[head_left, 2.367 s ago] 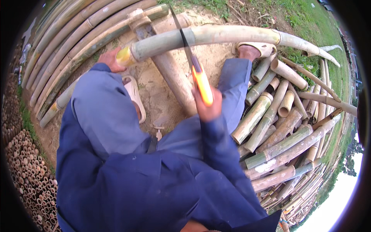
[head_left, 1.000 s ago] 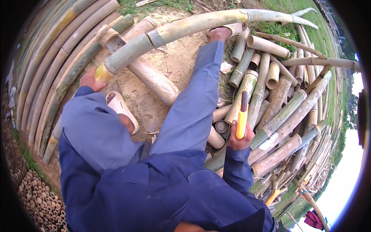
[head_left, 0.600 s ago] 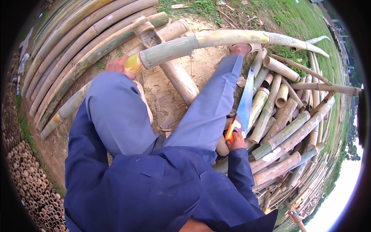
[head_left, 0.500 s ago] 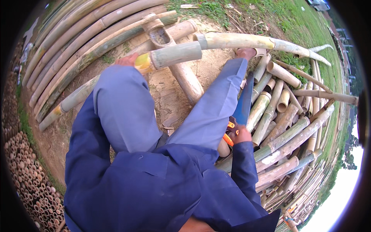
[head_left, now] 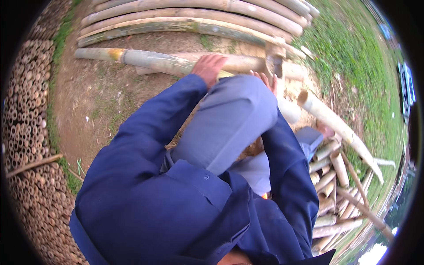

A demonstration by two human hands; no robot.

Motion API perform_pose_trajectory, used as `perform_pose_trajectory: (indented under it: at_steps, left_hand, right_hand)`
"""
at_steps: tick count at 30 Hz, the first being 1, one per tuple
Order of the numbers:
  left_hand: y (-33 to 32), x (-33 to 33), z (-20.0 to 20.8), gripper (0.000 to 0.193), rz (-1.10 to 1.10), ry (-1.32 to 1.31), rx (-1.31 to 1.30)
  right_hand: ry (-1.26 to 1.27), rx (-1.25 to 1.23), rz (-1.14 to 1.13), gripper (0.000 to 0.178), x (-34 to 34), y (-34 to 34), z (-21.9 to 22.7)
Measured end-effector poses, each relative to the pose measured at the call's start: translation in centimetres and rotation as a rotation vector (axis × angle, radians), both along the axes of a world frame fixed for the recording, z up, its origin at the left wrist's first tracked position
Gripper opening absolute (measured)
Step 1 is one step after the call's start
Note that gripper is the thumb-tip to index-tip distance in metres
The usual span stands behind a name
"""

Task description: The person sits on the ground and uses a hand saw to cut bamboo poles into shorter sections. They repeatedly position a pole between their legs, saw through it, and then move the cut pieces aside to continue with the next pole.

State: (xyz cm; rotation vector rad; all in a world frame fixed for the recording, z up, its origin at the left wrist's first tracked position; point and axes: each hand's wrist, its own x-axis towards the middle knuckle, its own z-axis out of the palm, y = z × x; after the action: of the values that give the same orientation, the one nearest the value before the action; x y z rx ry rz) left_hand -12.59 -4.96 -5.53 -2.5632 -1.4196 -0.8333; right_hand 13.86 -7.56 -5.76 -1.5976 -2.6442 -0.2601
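Observation:
A grey-green bamboo pole [head_left: 159, 63] with a yellowish band runs from the left toward my raised knee, which hides its middle. Its pale cut end [head_left: 289, 110] shows on the other side of the knee. My left hand [head_left: 209, 68] lies over the top of the pole, fingers curved round it. Just past the knee, my right hand [head_left: 266, 81] shows in part, with its fingers stretched and apart near the pole; the palm is hidden. Close beyond that hand is a notched bamboo support [head_left: 274, 62]. Between my right arm and thigh peeks a small orange piece [head_left: 266, 195].
Long bamboo poles [head_left: 190, 14] lie side by side at the far side. Stacked bamboo lengths [head_left: 26, 110] fill the left. A pile of cut pieces [head_left: 329, 176] lies at the right, near a curved pale pole [head_left: 340, 126]. Grass [head_left: 353, 53] spreads far right.
My right hand has left the blue-bladed saw and come up beside the knee. My left hand remains on the pole. My view has turned toward the left, and the saw is out of sight.

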Motion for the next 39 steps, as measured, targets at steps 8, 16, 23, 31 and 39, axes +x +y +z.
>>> perform_pose_trajectory:
  at_steps: [8,16,23,31,39]
  left_hand:
    - [-3.8,-19.6,-10.0,0.06,0.824,-2.015,-0.405]
    - [-3.3,-14.2,-6.6,0.093,0.724,-2.252,-0.627]
    - [-3.0,-10.5,-1.3,0.095,0.674,-2.182,-0.703]
    - [5.5,-8.8,2.9,0.099,0.419,-1.978,-0.705]
    - [23.8,-10.9,9.2,0.094,0.225,-1.778,-0.708]
  right_hand:
    - [0.035,0.17,0.027,0.05,1.1,0.3,-5.3]
    - [0.286,-0.091,0.098,0.038,2.0,-2.6,-0.8]
    - [0.038,0.008,-0.005,0.045,3.1,-2.2,6.4]
    - [0.159,0.013,-0.08,0.069,4.5,-1.1,11.7]
    - [-0.011,-0.064,-0.309,0.058,-0.7,14.0,22.6]
